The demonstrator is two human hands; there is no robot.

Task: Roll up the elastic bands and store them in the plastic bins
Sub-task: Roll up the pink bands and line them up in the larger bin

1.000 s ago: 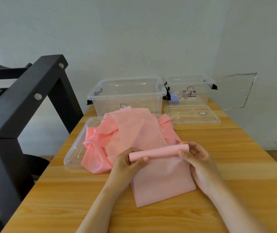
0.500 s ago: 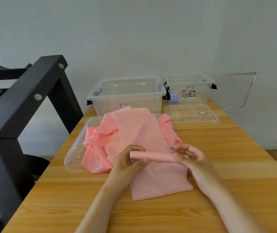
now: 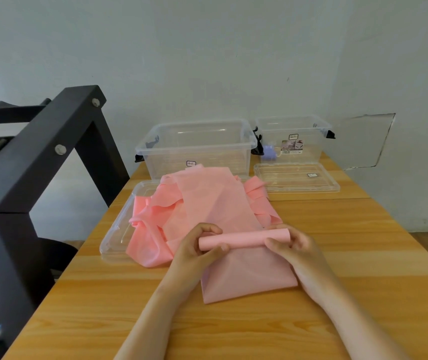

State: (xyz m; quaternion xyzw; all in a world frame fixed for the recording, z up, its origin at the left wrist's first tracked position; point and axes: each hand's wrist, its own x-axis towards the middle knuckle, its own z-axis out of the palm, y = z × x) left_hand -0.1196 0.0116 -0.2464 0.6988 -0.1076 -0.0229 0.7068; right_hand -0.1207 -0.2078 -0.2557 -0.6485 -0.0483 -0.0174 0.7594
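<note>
Rolling has gone on since a second ago: the flat tail (image 3: 246, 279) of the pink band on the counter (image 3: 363, 255) is shorter, its near edge drawn away from the person and up toward the roll (image 3: 244, 238). The roll itself sits in much the same spot. Half a second back the right fingers covered its right end; now it shows from end to end. The left grip (image 3: 197, 252) is curled round the left end, thumb in front and fingers behind, and the right grip (image 3: 294, 246) pinches the right end the same way. So the step in hand looks like winding, with a fair stretch of tail yet to take up before anything can be stored. Behind the roll the heap of pink bands (image 3: 160, 219) lies unchanged, partly on a clear lid (image 3: 115, 237). Both plastic bins, the large one (image 3: 197, 149) and the small one (image 3: 293, 131), stand open at the back, well apart from the roll, and no rolled band shows in either.
</note>
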